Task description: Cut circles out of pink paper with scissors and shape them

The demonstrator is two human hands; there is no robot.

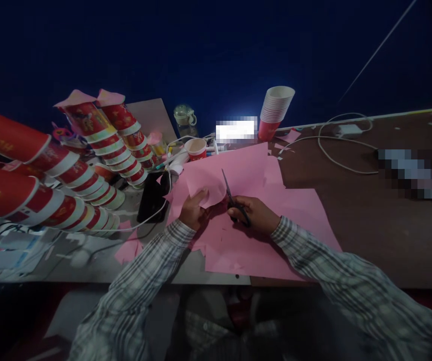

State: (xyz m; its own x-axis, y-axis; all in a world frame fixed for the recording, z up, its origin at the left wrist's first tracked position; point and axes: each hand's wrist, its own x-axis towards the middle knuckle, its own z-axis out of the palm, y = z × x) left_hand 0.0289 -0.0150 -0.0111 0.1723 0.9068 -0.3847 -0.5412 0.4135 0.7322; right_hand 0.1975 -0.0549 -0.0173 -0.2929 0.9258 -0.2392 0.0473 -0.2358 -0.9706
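My left hand is closed on a small piece of pink paper, holding it up just above the table. My right hand grips a pair of dark scissors by the handles. The blades point up and away, right beside the held piece's right edge. Both hands hover over large pink sheets spread on the table. Plaid sleeves cover both forearms.
Stacks of red paper cups lie on their sides at the left. An upright cup stack and a single cup stand behind the sheets. A black phone with a white cable lies left of my hands. More cables cross the brown table at right.
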